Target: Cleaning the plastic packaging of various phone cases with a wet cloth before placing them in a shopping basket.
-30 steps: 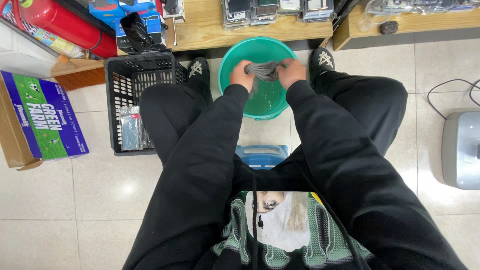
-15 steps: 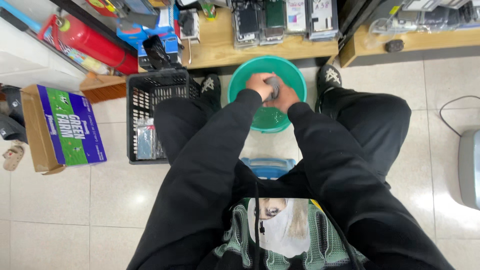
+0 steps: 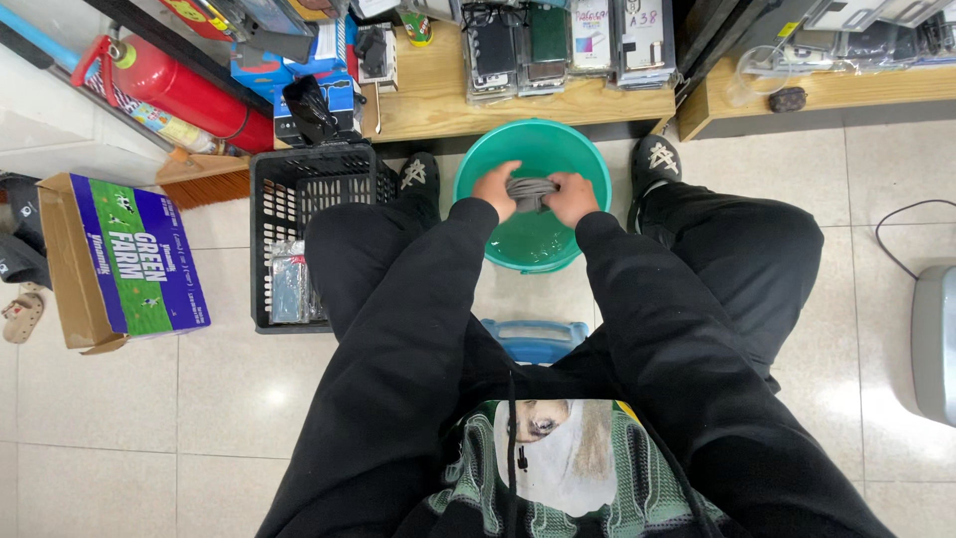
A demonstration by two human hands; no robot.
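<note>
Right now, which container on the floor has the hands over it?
The round green basin; both hands hold a grey cloth over it. The black crate is square.

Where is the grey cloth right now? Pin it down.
In the head view, the grey cloth sits top centre, gripped between the left hand and right hand over the green basin, between the person's two shoes.

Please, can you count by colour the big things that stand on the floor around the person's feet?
Green: 1, the basin where left hand and right hand hold a grey cloth
Black: 1, the crate
Red: 1, the fire extinguisher
Blue: 1, the stool
Total: 4
</note>
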